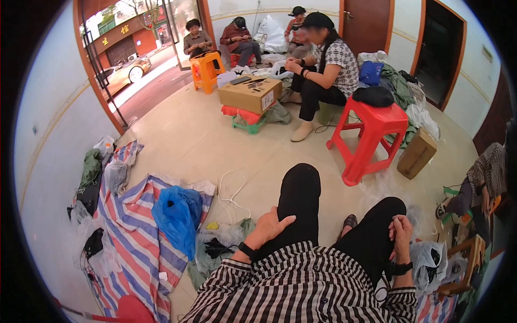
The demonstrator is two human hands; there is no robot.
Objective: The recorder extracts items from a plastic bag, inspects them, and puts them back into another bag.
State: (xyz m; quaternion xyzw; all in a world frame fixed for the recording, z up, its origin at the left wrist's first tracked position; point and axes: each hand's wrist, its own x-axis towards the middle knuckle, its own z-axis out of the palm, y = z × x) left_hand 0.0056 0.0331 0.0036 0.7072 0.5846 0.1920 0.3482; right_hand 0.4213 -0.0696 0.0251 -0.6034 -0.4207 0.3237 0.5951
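My left hand (272, 227) lies against the side of my left thigh (299, 199), in black trousers. Its thumb is stretched out, and it holds nothing I can see. Beside my right knee (389, 209), my right hand (400, 230) rests with its fingers curled in, and nothing shows in them. Each wrist has a dark band. To the left of my left leg sit a blue plastic bag (177, 215) and a clear bag with dark pieces (218, 246). Another clear bag (428, 261) stands just beyond my right hand.
A striped sheet (129, 226) covers the floor at left, near a white cable (232, 194). Ahead stand a red stool (371, 126), a cardboard box with small tools on it (245, 99), and an orange stool (206, 70). Several people sit working, one at far right.
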